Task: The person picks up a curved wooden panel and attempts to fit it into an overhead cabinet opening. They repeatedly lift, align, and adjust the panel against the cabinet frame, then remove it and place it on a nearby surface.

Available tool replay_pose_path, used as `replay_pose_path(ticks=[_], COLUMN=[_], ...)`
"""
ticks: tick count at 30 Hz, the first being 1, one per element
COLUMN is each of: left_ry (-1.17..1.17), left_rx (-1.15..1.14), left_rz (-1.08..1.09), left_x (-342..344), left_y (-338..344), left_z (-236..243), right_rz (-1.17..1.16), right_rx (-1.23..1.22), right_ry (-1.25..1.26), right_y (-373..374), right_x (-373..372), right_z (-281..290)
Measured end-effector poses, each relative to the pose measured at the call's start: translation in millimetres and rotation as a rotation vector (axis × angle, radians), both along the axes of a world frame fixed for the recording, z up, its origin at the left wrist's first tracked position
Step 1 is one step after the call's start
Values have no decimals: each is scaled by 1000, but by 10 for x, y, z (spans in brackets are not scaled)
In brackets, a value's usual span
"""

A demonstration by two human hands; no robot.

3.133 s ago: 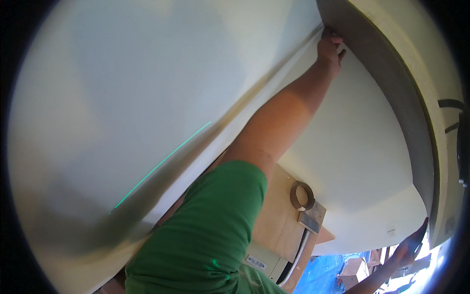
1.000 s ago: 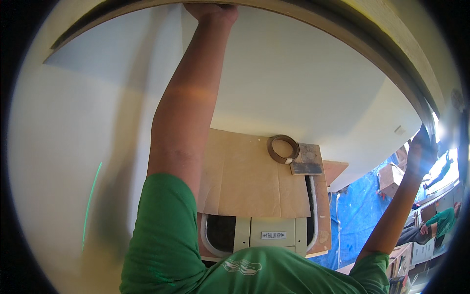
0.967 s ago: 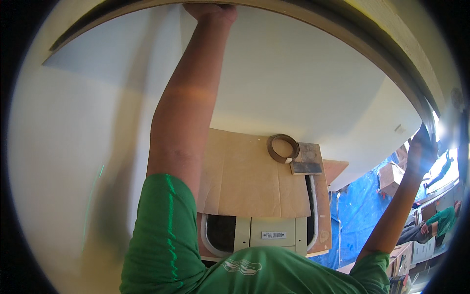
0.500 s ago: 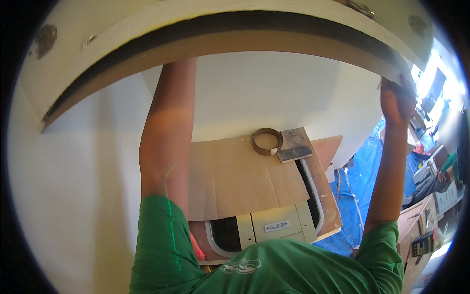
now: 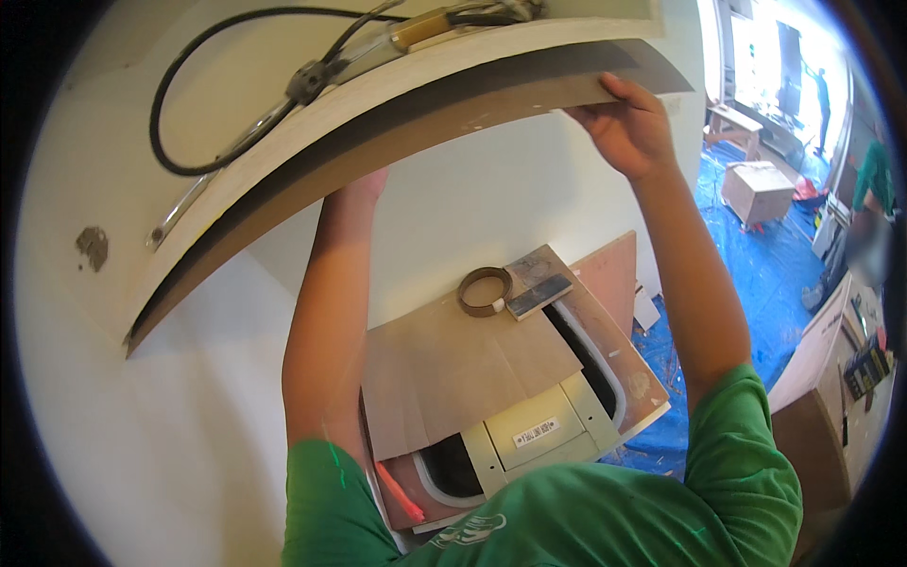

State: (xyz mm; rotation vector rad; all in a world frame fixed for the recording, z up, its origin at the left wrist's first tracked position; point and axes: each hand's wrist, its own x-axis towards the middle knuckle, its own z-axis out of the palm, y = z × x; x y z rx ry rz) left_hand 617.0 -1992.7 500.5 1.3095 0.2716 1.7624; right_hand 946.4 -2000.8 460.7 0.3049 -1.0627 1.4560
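Observation:
A long, thin brown strip (image 5: 416,139) runs along the underside of a white board (image 5: 378,87) overhead. A dark gap shows between the two. My right hand (image 5: 633,132) is closed on the strip close to its right end, with fingertips over its edge. Under the middle of the strip, my left hand (image 5: 361,185) reaches up. Its fingers are hidden behind the strip, so their pose does not show.
Above the board are a black cable (image 5: 156,123) and a metal rod with a brass-coloured cylinder (image 5: 420,30). Below, brown paper (image 5: 453,369), a tape roll (image 5: 464,298) and a small dark-faced block (image 5: 539,297) lie on a panel. Blue sheeting (image 5: 704,369) covers the floor at right; another person (image 5: 874,175) is beyond.
My view has turned to the right. My right hand now shows gripping the strip nearer the middle of the picture, and the strip slants more, its left end lower.

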Motion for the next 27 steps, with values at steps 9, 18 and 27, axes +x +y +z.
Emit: replay_pose_path(ticks=[9, 18, 27], left_ry=[326, -45, 21], left_rx=[27, 83, -43], left_rz=[270, 228, 527], left_x=[754, 1135, 1374], left_y=[-746, -882, -816], left_z=[-323, -39, -14], right_rz=[57, 274, 559], right_rx=[38, 71, 142], right_ry=[-66, -21, 60], right_y=[-58, -41, -45], right_x=[70, 129, 258], right_z=[83, 188, 327])
